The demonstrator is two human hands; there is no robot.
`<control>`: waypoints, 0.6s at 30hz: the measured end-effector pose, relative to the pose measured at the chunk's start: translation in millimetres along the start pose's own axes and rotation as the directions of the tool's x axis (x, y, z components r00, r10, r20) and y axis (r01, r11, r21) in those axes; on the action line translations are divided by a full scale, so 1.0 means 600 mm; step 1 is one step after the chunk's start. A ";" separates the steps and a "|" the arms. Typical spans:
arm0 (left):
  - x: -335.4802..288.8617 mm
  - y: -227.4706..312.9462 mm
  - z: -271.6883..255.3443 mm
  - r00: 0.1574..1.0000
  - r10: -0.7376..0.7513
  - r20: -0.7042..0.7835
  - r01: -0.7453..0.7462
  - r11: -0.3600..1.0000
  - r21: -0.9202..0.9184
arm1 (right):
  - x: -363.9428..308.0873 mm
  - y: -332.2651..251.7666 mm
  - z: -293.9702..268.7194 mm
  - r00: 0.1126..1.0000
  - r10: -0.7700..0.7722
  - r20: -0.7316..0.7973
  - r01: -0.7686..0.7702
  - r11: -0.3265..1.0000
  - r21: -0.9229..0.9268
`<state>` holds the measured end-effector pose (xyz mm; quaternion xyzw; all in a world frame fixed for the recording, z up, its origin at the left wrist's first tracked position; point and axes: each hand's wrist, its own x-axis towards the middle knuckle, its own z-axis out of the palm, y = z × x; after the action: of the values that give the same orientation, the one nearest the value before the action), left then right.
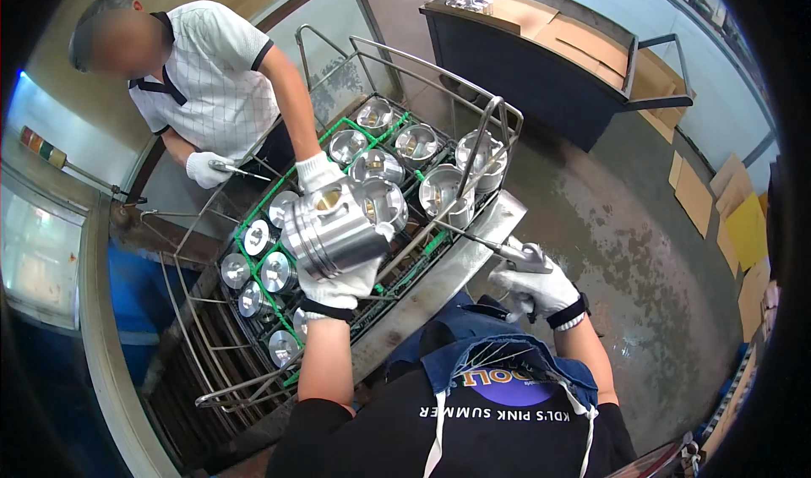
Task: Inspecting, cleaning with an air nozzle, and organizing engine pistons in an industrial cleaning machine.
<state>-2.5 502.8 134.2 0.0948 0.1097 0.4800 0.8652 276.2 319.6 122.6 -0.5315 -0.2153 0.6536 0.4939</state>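
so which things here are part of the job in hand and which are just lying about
In use, it seems:
metal piston, in the left hand
gun-shaped tool, in the right hand
other pistons, standing close by
co-worker's tool

Just lying about, probably:
dark cart
cardboard sheets
yellow sheet

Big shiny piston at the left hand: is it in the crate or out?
Out. The big piston looks nearer than the other pistons in the crate, hides some, and has the left hand and a co-worker's hand on it.
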 end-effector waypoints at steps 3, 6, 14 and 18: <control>-0.006 -0.031 0.002 0.979 -0.203 -0.014 0.192 0.944 -0.270 | -0.022 0.009 -0.019 0.986 -0.043 0.164 0.065 0.989 -0.134; -0.014 -0.054 -0.005 0.958 -0.001 0.286 -0.280 0.194 0.940 | -0.016 -0.005 -0.015 0.999 0.029 0.025 -0.026 0.993 -0.113; -0.014 -0.006 0.011 0.980 0.164 -0.110 -0.140 0.971 0.193 | -0.013 0.017 -0.035 0.994 -0.052 -0.095 0.047 0.998 -0.051; -0.035 0.093 -0.033 0.948 0.284 -0.144 -0.194 0.874 0.445 | -0.022 -0.015 -0.006 0.946 -0.010 0.325 0.166 0.874 -0.456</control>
<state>-64.2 515.4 132.5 0.2443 0.2874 0.5551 0.7413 282.5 310.9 135.2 -0.5160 -0.4692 0.6326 0.3367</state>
